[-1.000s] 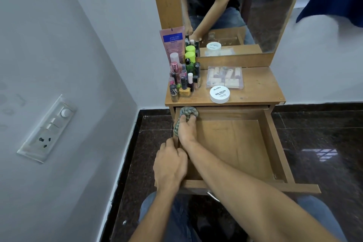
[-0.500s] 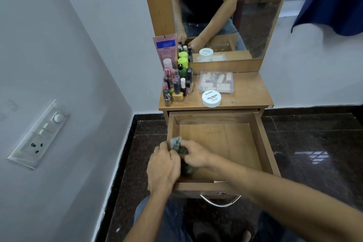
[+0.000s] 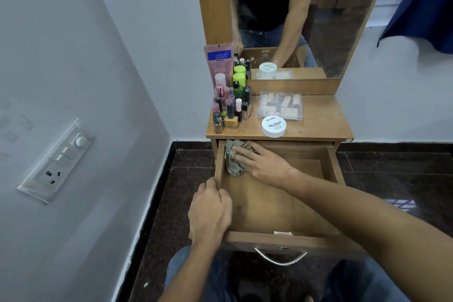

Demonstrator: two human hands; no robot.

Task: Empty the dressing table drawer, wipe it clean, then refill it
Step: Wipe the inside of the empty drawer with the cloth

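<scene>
Reading "ZUDIO NAIL POLISH" on one white jar (image 3: 273, 126), we press one cloth (image 3: 232, 160) flat-handed with our right hand (image 3: 263, 164) at the drawer's (image 3: 282, 238) eleven o'clock corner; our left hand (image 3: 211, 213) grips its wall.

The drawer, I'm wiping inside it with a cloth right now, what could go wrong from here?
The drawer is pulled far out while your left hand grips its side wall; leaning on it could tip or strain it. Your right hand wipes with the cloth just below the tabletop edge, where the bottles stand crowded near the front corner; a bump could topple them into the drawer.
</scene>
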